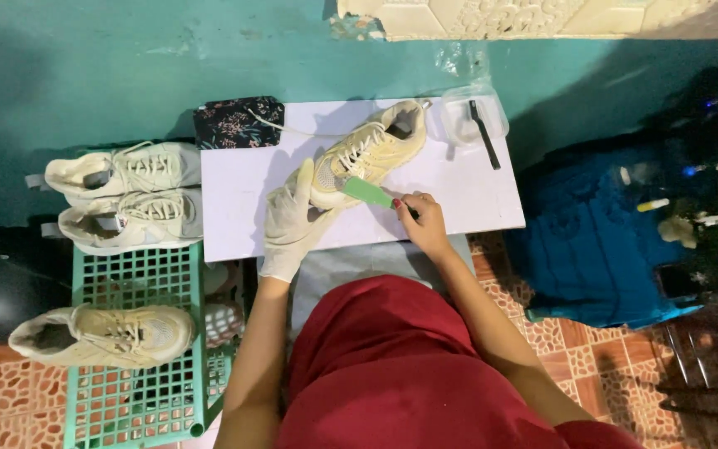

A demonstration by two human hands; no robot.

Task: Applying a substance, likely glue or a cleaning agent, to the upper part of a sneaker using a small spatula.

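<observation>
Cream mesh lace-up sneaker [371, 150] mid-board, toe steadied by your gloved left hand [291, 220]; right hand [420, 218] grips green flat brush [367, 192] against its side. Three cream sneakers [126, 195] wait left.

The person is wearing a dark red garment that is covering the torso and lap, loose and plain, with soft folds running across it and no print showing. Both arms are showing bare from the upper arm down, so no sleeves are reaching the forearms. The left hand [291, 223] is wearing a thin, whitish glove that is wrinkling at the fingers and ending in a loose cuff just past the wrist. The right hand [420, 220] is going ungloved, and its nails are wearing red polish.
</observation>
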